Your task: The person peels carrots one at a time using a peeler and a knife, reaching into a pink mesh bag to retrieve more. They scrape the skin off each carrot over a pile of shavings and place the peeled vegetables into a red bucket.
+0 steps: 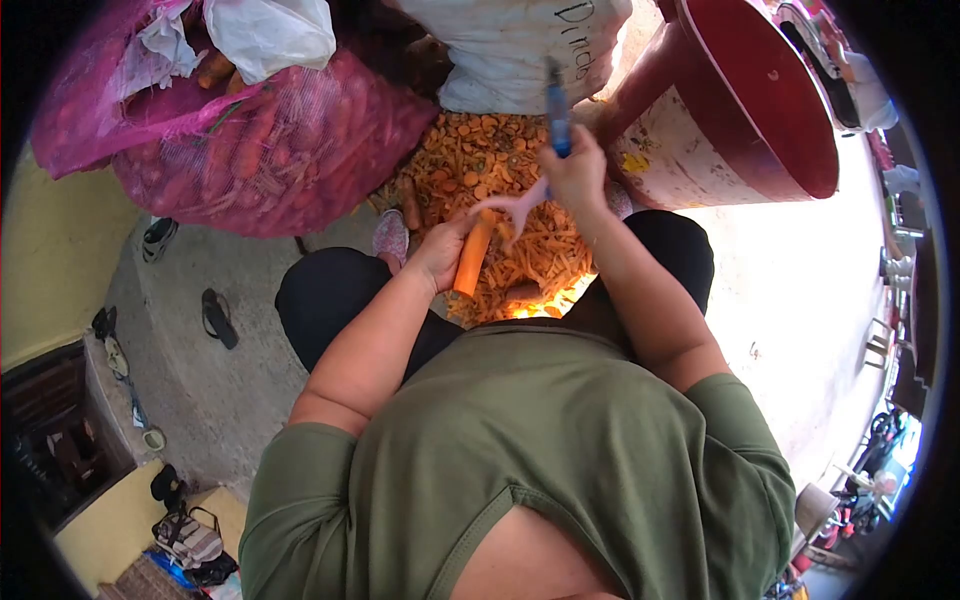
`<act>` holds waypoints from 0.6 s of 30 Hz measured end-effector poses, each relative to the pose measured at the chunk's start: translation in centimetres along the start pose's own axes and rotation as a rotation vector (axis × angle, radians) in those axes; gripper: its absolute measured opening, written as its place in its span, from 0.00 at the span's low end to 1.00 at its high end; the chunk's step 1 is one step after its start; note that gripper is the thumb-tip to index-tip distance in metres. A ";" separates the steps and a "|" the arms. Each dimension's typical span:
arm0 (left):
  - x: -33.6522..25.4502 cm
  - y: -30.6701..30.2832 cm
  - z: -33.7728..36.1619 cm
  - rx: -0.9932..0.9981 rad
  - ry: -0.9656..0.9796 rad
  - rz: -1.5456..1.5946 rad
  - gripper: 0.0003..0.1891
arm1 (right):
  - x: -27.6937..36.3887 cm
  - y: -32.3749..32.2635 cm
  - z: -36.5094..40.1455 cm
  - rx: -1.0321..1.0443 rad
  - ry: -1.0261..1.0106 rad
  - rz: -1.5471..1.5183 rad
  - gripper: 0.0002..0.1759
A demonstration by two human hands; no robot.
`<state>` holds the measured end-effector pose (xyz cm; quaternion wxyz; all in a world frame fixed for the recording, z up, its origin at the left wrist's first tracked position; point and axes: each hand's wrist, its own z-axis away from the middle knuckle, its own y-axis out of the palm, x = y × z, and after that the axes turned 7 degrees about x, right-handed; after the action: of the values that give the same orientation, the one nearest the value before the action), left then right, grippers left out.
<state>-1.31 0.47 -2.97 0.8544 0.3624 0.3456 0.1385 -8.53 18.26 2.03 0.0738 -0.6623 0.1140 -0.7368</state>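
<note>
My left hand (443, 254) is wrapped around a peeled orange carrot (473, 258), which slants down toward my lap. My right hand (577, 177) grips a pale pink Y-shaped peeler (517, 206), its forked head right at the carrot's upper end. A slim blue shaft (558, 115) with a dark tip sticks up out of the same fist; what it belongs to is hidden by my fingers. Below both hands, between my knees, spreads a pile of orange peelings and cut carrot pieces (545, 255). An unpeeled carrot (411, 203) rests at its left side.
A pink mesh sack of carrots (290, 150) bulges at upper left, with white plastic (270, 35) on top. A white sack (530, 60) with handwriting stands ahead. A large dark red bucket (760, 110) tilts at upper right. A sandal (218, 318) lies on the concrete floor (200, 400).
</note>
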 end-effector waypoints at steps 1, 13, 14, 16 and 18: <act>-0.3 1.0 0.4 -0.026 -0.006 0.009 0.14 | 0.1 0.8 0.9 0.070 -0.006 -0.099 0.07; -0.4 0.5 0.4 -0.038 -0.071 -0.175 0.20 | -3.7 -1.1 -2.6 -0.105 0.045 0.241 0.12; -0.4 0.6 0.4 -0.030 -0.070 -0.195 0.20 | -3.8 -1.1 -2.7 -0.109 0.053 0.253 0.12; -0.3 0.9 0.6 -0.049 -0.070 -0.201 0.19 | -3.4 -1.8 -3.0 -0.184 0.068 0.325 0.13; -0.5 1.1 0.7 -0.103 -0.064 -0.176 0.18 | -2.6 -2.0 -2.7 -0.151 0.067 0.180 0.13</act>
<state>-1.15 0.68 -1.60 0.8914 0.2904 0.3411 0.0691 -10.81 21.09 -0.22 0.0856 -0.6280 0.2308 -0.7382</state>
